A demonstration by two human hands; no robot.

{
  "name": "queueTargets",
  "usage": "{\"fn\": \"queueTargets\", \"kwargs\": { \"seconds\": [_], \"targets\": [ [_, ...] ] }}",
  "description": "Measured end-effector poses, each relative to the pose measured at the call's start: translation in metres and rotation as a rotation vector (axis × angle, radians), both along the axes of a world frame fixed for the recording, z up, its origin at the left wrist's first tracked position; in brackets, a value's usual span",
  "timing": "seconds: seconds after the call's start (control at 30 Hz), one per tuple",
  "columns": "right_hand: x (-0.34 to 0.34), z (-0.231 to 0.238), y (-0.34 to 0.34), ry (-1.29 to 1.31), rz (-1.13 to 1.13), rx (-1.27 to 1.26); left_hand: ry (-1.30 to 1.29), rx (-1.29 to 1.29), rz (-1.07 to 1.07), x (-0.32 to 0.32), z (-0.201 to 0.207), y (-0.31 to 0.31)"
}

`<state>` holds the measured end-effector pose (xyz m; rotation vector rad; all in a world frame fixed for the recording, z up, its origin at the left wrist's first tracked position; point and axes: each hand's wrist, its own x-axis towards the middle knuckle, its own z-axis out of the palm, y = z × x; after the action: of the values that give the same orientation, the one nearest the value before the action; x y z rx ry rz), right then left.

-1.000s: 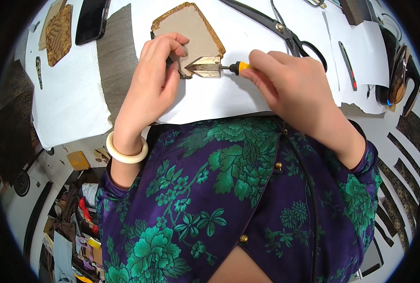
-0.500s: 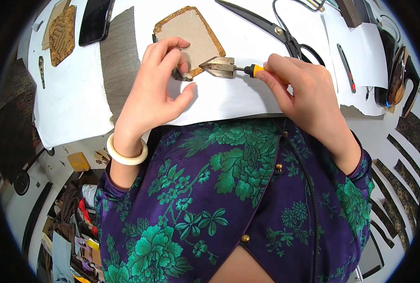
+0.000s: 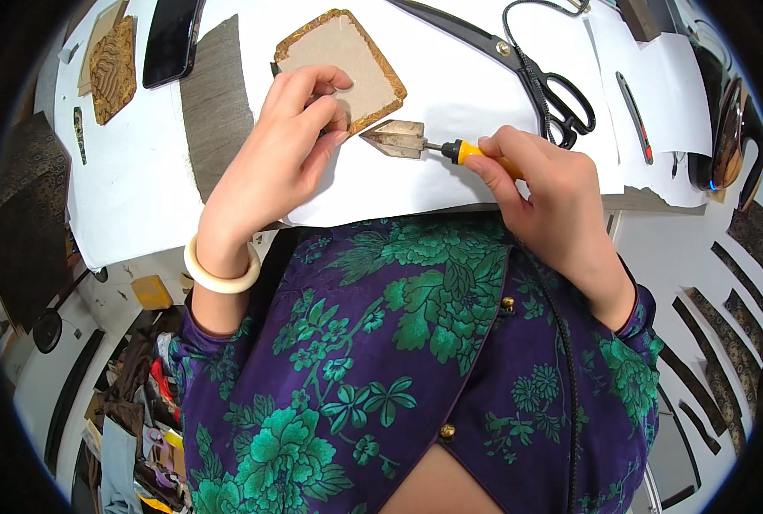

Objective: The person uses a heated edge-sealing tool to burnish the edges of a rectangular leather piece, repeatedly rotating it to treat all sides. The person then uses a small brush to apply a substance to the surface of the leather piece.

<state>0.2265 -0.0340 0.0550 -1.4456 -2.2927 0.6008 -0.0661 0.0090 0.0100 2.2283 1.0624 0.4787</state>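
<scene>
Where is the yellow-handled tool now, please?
In the head view's upper middle, the yellow-handled tool is in the right hand, its tip near the board's lower corner.

My feed reads bright, with diffuse light; source out of frame. White paper (image 3: 416, 190) at upper centre sits near washout, with soft grey shadows around the right hand (image 3: 553, 176). I note pale glints on the metal blade (image 3: 396, 139) and mild sheen on the satin garment (image 3: 437, 300). Centre acceptably sharp. Clutter (image 3: 133, 411) at lower left is dimmer. Fisheye bending grows outward, ending in a black, blue-fringed rim.
</scene>
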Motion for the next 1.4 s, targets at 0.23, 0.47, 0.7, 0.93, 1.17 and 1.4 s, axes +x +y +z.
{"fn": "queueTargets", "kwargs": {
  "seconds": [0.23,0.47,0.7,0.93,1.17,1.4],
  "targets": [
    [-0.004,0.004,-0.001,-0.055,0.001,0.021,0.013,0.073,-0.084,0.006,-0.005,0.011],
    [-0.008,0.006,-0.003,-0.1,-0.015,0.021,-0.001,0.061,-0.089,0.008,-0.007,0.012],
    [-0.016,0.012,-0.009,-0.161,-0.02,-0.016,-0.008,0.04,-0.064,0.009,-0.009,0.011],
    [-0.025,0.014,-0.012,-0.286,-0.006,0.006,-0.222,-0.102,0.003,-0.002,-0.017,0.016],
    [-0.026,0.009,-0.006,-0.252,-0.066,0.108,-0.201,-0.073,-0.078,-0.007,-0.004,0.016],
    [-0.011,0.001,-0.005,-0.157,-0.181,0.14,-0.099,0.055,-0.14,-0.001,-0.008,0.015]
  ]
}}
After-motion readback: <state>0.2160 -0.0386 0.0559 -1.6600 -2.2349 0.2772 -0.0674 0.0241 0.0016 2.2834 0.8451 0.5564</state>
